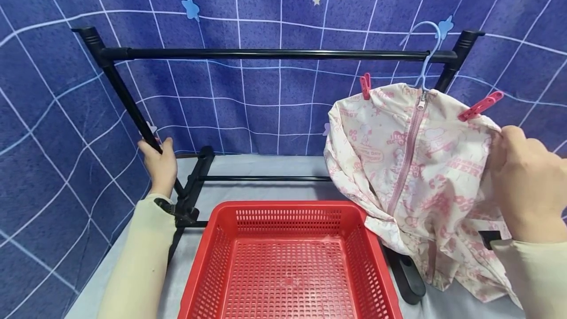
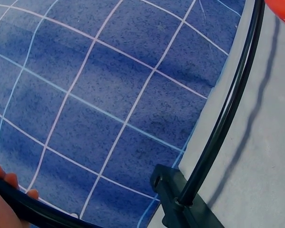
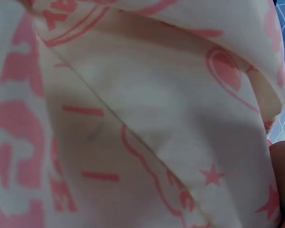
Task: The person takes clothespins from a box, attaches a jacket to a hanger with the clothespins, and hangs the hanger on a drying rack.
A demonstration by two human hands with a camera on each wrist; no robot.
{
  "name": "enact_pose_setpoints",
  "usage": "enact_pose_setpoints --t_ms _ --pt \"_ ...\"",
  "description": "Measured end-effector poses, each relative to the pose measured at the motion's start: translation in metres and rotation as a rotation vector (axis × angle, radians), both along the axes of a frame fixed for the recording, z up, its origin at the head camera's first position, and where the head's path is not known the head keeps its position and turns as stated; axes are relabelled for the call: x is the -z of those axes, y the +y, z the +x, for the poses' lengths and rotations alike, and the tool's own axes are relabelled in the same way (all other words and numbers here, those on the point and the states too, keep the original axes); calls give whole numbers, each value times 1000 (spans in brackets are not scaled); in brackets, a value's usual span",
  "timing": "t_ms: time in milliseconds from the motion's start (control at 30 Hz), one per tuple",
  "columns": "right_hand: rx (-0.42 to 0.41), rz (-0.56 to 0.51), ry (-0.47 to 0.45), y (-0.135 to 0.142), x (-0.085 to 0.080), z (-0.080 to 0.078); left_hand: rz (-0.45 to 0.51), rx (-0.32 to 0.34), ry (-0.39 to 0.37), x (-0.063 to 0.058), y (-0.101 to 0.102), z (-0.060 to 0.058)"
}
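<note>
My left hand (image 1: 161, 166) grips the left upright (image 1: 128, 97) of a black clothes rack; its fingers also show round the tube in the left wrist view's lower corner. From the right end of the rack's top bar (image 1: 266, 54) hangs a light blue hanger (image 1: 428, 63). It carries a white zip-up jacket (image 1: 376, 132) with pink prints, and two pink clothespins (image 1: 365, 86) sit at its shoulders. My right hand (image 1: 531, 186) holds the jacket's shoulder or upper sleeve at the right, fingertips hidden. Fabric (image 3: 156, 95) fills most of the right wrist view.
A red plastic basket (image 1: 283, 205) stands in front of the rack, under the jacket's left hem. The rack's lower crossbar (image 1: 266, 178) and black feet (image 1: 405, 279) rest on a pale surface. Behind hangs a blue grid-patterned curtain (image 1: 266, 112).
</note>
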State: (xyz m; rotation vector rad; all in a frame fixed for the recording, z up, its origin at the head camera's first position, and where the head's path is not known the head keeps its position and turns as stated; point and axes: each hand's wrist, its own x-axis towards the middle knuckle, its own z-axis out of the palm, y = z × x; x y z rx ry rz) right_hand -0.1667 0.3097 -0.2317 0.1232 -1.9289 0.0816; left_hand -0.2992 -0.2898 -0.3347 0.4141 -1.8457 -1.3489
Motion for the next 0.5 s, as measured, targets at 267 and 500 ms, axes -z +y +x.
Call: enact_pose_setpoints --t_ms 267,500 --pt "48 -5 71 -7 13 -2 -18 -3 2 0 0 0" --pt "85 -50 98 -14 24 -4 -9 17 6 0 0 0"
